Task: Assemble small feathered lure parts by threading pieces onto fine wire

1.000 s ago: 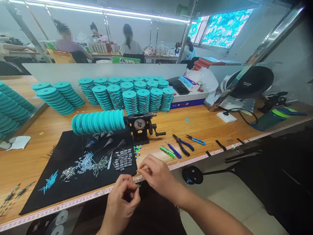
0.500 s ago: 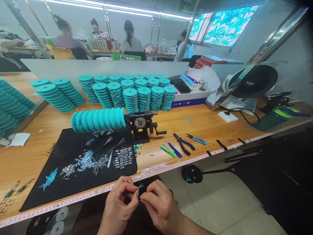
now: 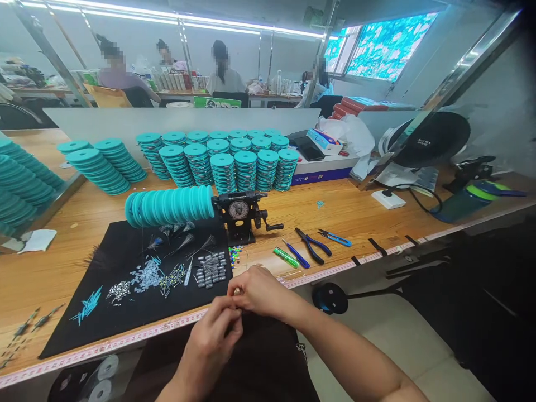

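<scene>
Toward the left end of the counter [image 3: 25, 282], two thin dark pieces [image 3: 42, 321] lie near the front edge. Black mat [image 3: 138, 315] next. On it, left to right as I read the head feed: loose turquoise sticks [image 3: 89, 306], a heap of silver bits [image 3: 119, 291], clear bits [image 3: 147, 274], small yellowish-and-dark pieces [image 3: 171, 281], a slim tool [image 3: 188, 273], then grey cylinders [image 3: 211, 271] grouped at the mat's right side. Behind, stacked turquoise discs [image 3: 182, 167] in rows; nearer, a row of turquoise discs [image 3: 171, 207] side by side, running leftward from a black cranked machine [image 3: 239, 211] with a round dial.

Left hand [image 3: 214, 332] just in front of the counter's edge, below the cylinders: fingers curled, tips meeting those of the right hand. Coloured beads [image 3: 234, 255] sit beyond, beside the mat. Right hand [image 3: 259, 293] comes in over the front edge, fingers bent down to the same spot. Whatever lies between the fingertips is hidden; I cannot tell how tightly either hand is closed or what it holds.

Rightward: green tube [image 3: 286, 257], blue pen-like tool [image 3: 296, 254], pliers [image 3: 312, 244], blue snips [image 3: 335, 238], white socket block [image 3: 388, 199].
</scene>
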A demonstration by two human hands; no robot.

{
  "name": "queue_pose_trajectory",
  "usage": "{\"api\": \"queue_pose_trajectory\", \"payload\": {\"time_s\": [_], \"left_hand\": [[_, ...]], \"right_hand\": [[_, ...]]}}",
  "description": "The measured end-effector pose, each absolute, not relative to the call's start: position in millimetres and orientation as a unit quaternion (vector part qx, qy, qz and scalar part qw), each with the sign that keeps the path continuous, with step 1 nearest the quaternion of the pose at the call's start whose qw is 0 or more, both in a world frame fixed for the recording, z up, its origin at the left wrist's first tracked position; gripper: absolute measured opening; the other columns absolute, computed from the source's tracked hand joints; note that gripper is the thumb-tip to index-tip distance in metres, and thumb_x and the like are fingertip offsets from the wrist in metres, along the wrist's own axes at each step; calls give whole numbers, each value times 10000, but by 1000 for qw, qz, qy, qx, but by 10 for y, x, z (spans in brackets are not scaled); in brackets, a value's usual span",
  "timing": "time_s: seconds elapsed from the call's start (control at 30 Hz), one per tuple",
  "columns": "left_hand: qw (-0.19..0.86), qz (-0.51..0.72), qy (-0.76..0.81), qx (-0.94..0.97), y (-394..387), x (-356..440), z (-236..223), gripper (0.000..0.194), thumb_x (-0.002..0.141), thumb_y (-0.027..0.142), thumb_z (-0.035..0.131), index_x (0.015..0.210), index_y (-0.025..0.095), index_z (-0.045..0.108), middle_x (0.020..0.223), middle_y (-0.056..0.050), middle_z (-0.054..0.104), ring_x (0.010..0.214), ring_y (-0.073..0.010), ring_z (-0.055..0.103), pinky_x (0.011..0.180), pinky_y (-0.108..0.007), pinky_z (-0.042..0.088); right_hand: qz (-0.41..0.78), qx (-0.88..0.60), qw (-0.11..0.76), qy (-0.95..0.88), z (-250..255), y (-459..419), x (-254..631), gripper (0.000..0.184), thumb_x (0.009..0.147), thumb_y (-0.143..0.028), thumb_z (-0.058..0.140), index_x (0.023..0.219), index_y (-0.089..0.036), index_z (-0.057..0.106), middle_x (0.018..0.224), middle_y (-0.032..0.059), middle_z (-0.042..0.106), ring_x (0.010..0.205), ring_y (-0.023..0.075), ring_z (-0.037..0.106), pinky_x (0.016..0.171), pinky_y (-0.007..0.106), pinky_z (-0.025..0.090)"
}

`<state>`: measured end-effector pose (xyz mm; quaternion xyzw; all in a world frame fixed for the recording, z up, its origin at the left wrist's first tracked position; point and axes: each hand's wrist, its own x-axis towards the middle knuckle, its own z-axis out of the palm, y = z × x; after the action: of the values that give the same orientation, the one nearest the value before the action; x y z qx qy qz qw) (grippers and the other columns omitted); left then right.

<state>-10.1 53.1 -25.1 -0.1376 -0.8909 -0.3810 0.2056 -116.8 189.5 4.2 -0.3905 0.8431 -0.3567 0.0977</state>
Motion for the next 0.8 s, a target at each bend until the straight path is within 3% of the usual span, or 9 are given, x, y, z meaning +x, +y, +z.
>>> {"api": "queue_pose_trajectory", "payload": {"time_s": [0.13, 0.2, 0.27, 0.33, 0.43, 0.5, 0.67, 0.73, 0.8], "left_hand": [[85, -526, -846, -5, 555, -28, -260, 111, 836, 137, 588, 751, 203, 563, 879, -7, 509, 617, -101, 561, 534, -207, 500], [51, -600, -797, 37, 542, 4, -250, 107, 835, 197, 614, 738, 200, 570, 861, -1, 490, 633, -106, 541, 538, -202, 481], [34, -656, -751, 63, 531, 17, -232, 130, 818, 249, 655, 720, 191, 592, 847, -1, 487, 658, -113, 533, 554, -198, 474], [28, -690, -720, 75, 530, 14, -211, 148, 791, 278, 694, 704, 179, 626, 833, -8, 498, 683, -123, 534, 582, -203, 481], [25, -705, -705, 77, 542, -1, -190, 154, 768, 291, 718, 693, 169, 661, 819, -22, 520, 730, -150, 554, 629, -227, 503], [25, -699, -711, 73, 545, -7, -191, 151, 773, 289, 710, 697, 170, 659, 820, -22, 520, 724, -154, 559, 611, -229, 507], [36, -591, -806, 14, 509, -8, -224, 90, 826, 190, 630, 739, 192, 609, 855, -10, 510, 680, -129, 568, 573, -215, 496], [68, -516, -854, -26, 485, -20, -219, 98, 827, 133, 603, 752, 196, 596, 865, -10, 522, 665, -123, 582, 585, -222, 509], [126, -441, -885, -77, 462, -40, -195, 129, 844, 87, 556, 785, 197, 589, 869, -19, 546, 691, -132, 608, 632, -237, 538]], "right_hand": [[-424, -294, 28, 856, 135, 1992, -916, 41, 887, -177, 642, 851, -170, 660, 819, 24, 698, 700, 139, 598, 627, 226, 401], [-493, -215, 9, 843, 114, 2086, -724, 95, 912, -216, 613, 832, -176, 644, 802, 16, 676, 645, 124, 570, 602, 222, 411], [-554, -145, 59, 818, 31, 2166, -545, 152, 904, -285, 625, 791, -183, 635, 669, -21, 617, 510, 103, 520, 494, 212, 383], [-602, -98, 163, 775, -88, 2204, -402, 181, 899, -352, 625, 841, -181, 627, 601, -43, 565, 431, 96, 509, 412, 196, 353], [-662, -64, 274, 695, -227, 2198, -262, 204, 893, -371, 624, 942, -176, 589, 628, -42, 566, 456, 114, 562, 429, 197, 417], [-645, -106, 236, 719, -249, 2197, -217, 143, 910, -319, 601, 903, -176, 595, 674, -15, 590, 553, 134, 590, 521, 229, 466], [-442, -367, -66, 816, -159, 2249, -325, 206, 919, -100, 469, 897, -184, 657, 937, 96, 645, 831, 202, 576, 733, 319, 468], [-392, -426, -71, 812, -132, 2233, -465, 234, 928, -83, 441, 931, -174, 656, 951, 106, 660, 843, 205, 582, 753, 321, 465], [-374, -436, -10, 818, -116, 2178, -634, 214, 957, -119, 443, 952, -163, 652, 881, 85, 678, 805, 194, 599, 732, 295, 456]]}}
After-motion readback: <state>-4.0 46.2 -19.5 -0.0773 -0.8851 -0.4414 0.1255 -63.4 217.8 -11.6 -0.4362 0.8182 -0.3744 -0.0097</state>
